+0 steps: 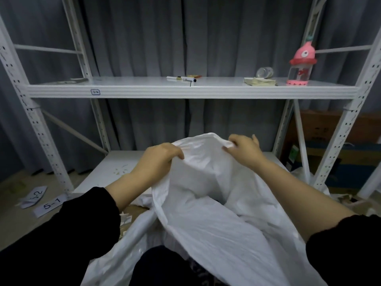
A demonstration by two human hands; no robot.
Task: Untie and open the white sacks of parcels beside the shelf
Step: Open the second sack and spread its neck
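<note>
A large white sack stands in front of me, its mouth pulled wide and raised toward the shelf. My left hand grips the left part of the sack's rim with curled fingers. My right hand pinches the rim's far right part, bunching the fabric. Inside the mouth I see folds of white material and a dark gap; any parcels are hidden. More white sack material lies low at the left.
A white metal shelf stands ahead, carrying markers, a notepad and a pink bottle. Paper labels lie on the floor at the left. Cardboard boxes sit at the right behind the shelf post.
</note>
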